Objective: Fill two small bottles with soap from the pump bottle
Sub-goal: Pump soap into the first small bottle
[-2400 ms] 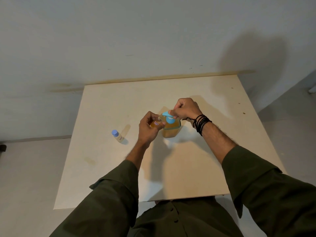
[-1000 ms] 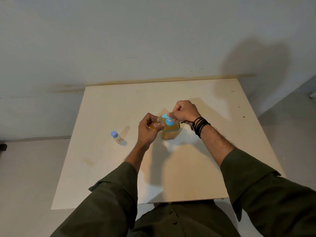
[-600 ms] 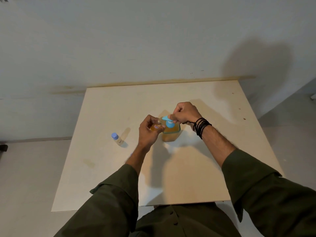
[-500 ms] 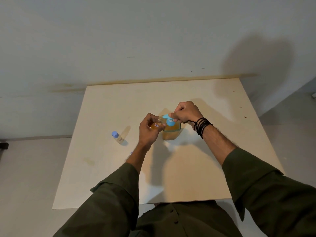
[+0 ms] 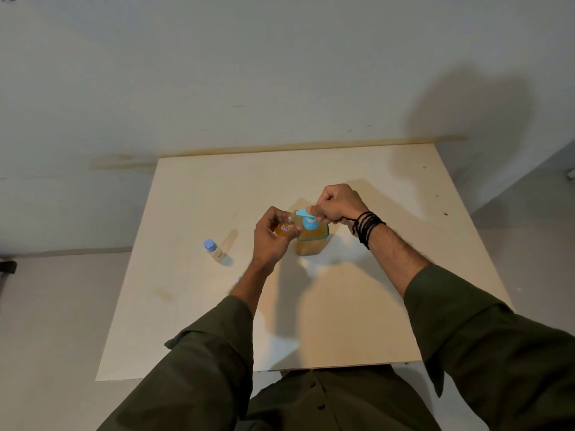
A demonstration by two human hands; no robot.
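Filling bottle one!
Our left hand (image 5: 270,236) grips the small bottle (image 5: 283,229) under the spout, catching soap; right hand (image 5: 337,203) fingers curl closed on the pump bottle (image 5: 312,239) head.

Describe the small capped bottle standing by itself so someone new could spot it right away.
On the pale wooden table, look left of the left hand, away from the pump bottle. The small capped bottle stands alone there. Its blue cap and pale contents distinguish it from the amber bottle in the hand.
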